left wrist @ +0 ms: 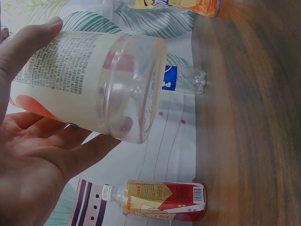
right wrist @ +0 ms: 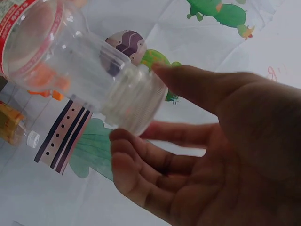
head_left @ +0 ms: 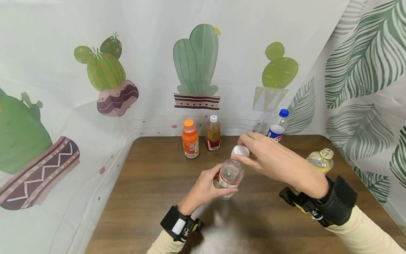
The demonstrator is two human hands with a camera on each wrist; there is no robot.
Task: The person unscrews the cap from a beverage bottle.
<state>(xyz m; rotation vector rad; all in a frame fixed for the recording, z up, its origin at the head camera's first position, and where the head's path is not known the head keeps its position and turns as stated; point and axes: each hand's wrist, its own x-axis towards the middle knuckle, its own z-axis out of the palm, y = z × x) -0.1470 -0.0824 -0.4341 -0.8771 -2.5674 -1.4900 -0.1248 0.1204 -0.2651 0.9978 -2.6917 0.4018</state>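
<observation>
A clear plastic bottle (head_left: 232, 172) with a pale, red-edged label is held tilted above the table. My left hand (head_left: 204, 187) grips it round the label, thumb on one side and fingers on the other; its bare base (left wrist: 134, 89) shows in the left wrist view. At the bottle's mouth, my right hand (head_left: 269, 155) pinches the white ridged cap (head_left: 240, 151) between thumb and fingers. In the right wrist view the cap (right wrist: 149, 106) sits over the neck; whether it is threaded on, I cannot tell.
Along the back of the brown table (head_left: 142, 197) stand an orange-capped bottle (head_left: 190, 139), a white-capped bottle with a gold and red label (head_left: 213, 133) and a blue-capped bottle (head_left: 278, 127). Right of my right forearm is a yellow-labelled bottle (head_left: 320, 160). A cactus-print cloth (head_left: 152, 70) hangs behind.
</observation>
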